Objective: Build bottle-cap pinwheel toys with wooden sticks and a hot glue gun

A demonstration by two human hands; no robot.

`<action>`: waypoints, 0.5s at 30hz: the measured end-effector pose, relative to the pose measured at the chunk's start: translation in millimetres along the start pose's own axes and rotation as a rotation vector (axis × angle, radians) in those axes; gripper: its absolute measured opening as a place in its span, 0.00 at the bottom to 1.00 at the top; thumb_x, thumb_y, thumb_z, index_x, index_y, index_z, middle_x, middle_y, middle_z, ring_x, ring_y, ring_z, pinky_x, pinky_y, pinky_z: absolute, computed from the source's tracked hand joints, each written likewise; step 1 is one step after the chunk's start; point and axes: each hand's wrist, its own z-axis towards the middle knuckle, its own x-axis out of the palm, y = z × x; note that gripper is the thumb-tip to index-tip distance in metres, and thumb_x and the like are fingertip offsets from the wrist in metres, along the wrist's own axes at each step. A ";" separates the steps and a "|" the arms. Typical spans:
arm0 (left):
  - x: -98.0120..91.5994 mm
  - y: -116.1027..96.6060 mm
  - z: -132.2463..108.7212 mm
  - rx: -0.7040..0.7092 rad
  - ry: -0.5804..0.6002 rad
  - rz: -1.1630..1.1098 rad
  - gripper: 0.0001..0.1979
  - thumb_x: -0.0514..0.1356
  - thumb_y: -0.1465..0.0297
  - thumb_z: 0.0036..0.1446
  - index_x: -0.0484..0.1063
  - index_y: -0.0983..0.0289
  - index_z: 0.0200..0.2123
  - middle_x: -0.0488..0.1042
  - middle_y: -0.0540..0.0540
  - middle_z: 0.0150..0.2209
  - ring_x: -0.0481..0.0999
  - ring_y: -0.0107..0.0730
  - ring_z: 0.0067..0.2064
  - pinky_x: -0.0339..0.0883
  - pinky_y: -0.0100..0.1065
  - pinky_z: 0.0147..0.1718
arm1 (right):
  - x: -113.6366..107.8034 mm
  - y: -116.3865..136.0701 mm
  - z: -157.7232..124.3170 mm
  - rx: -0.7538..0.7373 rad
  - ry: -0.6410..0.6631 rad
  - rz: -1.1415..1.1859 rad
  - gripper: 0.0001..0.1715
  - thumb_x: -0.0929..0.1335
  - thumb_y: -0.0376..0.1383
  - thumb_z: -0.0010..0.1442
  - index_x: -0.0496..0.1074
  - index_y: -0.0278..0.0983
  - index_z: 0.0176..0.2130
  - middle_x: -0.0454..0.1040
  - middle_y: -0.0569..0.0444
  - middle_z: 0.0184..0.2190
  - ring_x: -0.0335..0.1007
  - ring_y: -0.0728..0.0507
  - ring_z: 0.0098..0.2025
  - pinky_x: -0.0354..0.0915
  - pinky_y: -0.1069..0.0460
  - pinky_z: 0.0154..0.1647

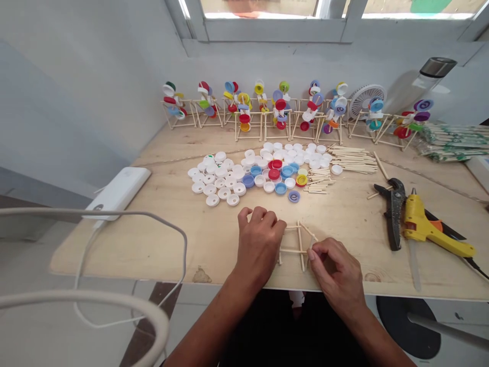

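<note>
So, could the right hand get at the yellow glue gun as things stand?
Probably yes, if the right hand lets go of the stick frame. The black hand tool lies between it and the glue gun, but lies low, so reaching over or around looks possible.

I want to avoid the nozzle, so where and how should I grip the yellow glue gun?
Likely by its handle, from above and the near side: the glue gun lies on its side, with the handle stretching rightward and the nozzle pointing away.

forearms (219, 316): bare | fingers (259, 214): bare | lap clothing (267, 336): black, plain
</note>
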 end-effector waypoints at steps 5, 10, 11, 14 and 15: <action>-1.6 -0.9 1.9 -0.020 0.028 -0.011 0.07 0.59 0.78 0.50 0.72 0.61 0.25 0.72 0.54 0.28 0.67 0.39 0.37 0.53 0.48 0.42 | -0.3 0.2 0.5 -0.002 0.007 0.011 0.08 0.63 0.34 0.63 0.65 0.39 0.30 0.67 0.56 0.24 0.64 0.45 0.27 0.57 0.49 0.30; -1.6 -2.0 3.9 -0.030 0.051 -0.001 0.07 0.59 0.77 0.50 0.72 0.61 0.24 0.72 0.55 0.27 0.66 0.40 0.37 0.53 0.48 0.42 | -0.1 0.4 0.5 -0.005 -0.001 0.002 0.08 0.63 0.34 0.63 0.65 0.39 0.30 0.67 0.56 0.24 0.64 0.45 0.27 0.57 0.49 0.30; -1.4 -2.1 4.1 -0.032 0.053 0.001 0.07 0.59 0.77 0.51 0.72 0.61 0.24 0.72 0.55 0.27 0.66 0.40 0.37 0.53 0.48 0.42 | 0.0 0.4 0.5 -0.005 0.001 0.002 0.08 0.63 0.34 0.63 0.65 0.39 0.30 0.67 0.56 0.24 0.64 0.45 0.27 0.57 0.49 0.30; -0.7 -2.3 4.4 -0.038 0.063 0.003 0.07 0.59 0.77 0.51 0.72 0.61 0.24 0.72 0.55 0.27 0.66 0.40 0.36 0.53 0.49 0.42 | 0.2 0.4 0.2 -0.007 0.008 0.003 0.08 0.63 0.33 0.63 0.65 0.39 0.31 0.68 0.56 0.24 0.64 0.44 0.28 0.57 0.49 0.31; -0.6 -2.4 4.5 -0.040 0.068 0.003 0.07 0.59 0.77 0.51 0.72 0.61 0.24 0.72 0.55 0.28 0.66 0.40 0.37 0.53 0.49 0.42 | 0.2 0.5 0.2 -0.006 0.009 0.003 0.08 0.63 0.33 0.63 0.65 0.39 0.31 0.68 0.56 0.24 0.64 0.44 0.28 0.57 0.49 0.31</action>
